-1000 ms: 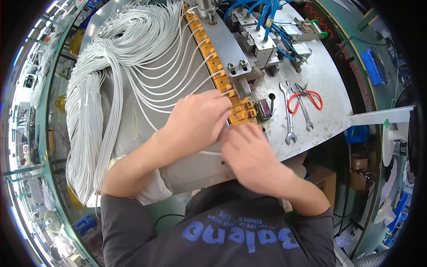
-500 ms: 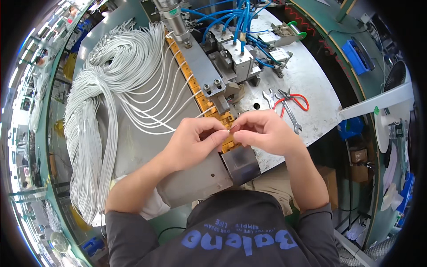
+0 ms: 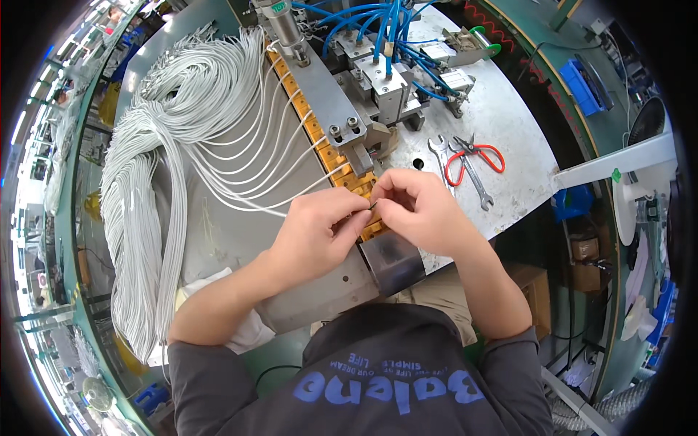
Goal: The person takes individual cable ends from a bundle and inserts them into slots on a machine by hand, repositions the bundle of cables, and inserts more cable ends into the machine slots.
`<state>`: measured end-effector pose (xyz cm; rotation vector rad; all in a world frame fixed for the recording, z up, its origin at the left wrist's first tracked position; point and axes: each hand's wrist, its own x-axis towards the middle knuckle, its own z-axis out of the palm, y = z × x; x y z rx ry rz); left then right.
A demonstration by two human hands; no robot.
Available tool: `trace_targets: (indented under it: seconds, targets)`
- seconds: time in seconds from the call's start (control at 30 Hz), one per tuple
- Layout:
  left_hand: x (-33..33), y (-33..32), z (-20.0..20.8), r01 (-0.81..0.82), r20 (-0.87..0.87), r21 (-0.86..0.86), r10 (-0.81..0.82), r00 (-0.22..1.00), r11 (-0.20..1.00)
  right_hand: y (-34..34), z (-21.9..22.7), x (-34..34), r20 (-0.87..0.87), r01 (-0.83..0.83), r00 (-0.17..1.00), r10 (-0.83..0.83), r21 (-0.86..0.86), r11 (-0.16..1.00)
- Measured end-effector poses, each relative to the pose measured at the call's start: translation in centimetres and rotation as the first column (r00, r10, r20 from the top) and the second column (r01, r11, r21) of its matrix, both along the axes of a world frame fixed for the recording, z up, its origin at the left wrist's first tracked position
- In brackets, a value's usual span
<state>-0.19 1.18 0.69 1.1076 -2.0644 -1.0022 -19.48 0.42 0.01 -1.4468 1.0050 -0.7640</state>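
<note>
My left hand (image 3: 320,229) is closed in a pinch around the end of a white cable (image 3: 267,211), which runs in from the left. Fingertip to fingertip with it, my right hand (image 3: 422,214) pinches the small dark wire end (image 3: 374,206) sticking out of that cable. Both hands are just above the near end of a yellow slotted fixture strip (image 3: 311,125). Several other white cables lie with their ends in the strip's slots, farther from me. My fingers hide most of the cable end.
A big bundle of white cables (image 3: 134,211) covers the table's left side. Beyond my hands stands a metal press (image 3: 320,94) with blue air hoses (image 3: 389,36). Red-handled pliers (image 3: 476,156) and wrenches (image 3: 476,185) lie on the right. A dark block (image 3: 392,261) sits at the near edge.
My right fingers have closed in toward the left fingertips, from a looser, more raised pose to a tight pinch at the wire end. The whole view has shifted slightly.
</note>
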Motion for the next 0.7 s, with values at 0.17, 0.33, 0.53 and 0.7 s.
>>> trace_targets:
  seconds: [0.17,0.33,0.53,0.7]
  targets:
    - [0.4,0.0,-0.2,0.004,-0.23,0.368,0.087,0.969,0.93,-0.8,-0.1,-0.4,0.149,-0.101,0.986,0.071,0.207,0.973]
    - [0.6,-0.2,0.2,0.152,-0.156,0.257,-0.114,0.981,0.954,-1.0,0.5,-0.9,-0.009,-0.186,0.982,0.187,0.032,0.982]
    - [0.7,-0.3,-0.9,0.057,0.179,-0.018,-0.053,0.982,0.998,-2.4,-1.4,-2.2,-0.131,-0.253,0.958,0.256,0.038,0.967]
    - [1.0,-1.1,-1.6,0.031,0.39,-0.259,0.076,0.918,0.965,-3.1,-3.0,-2.2,-0.012,-0.038,0.999,0.043,0.277,0.96]
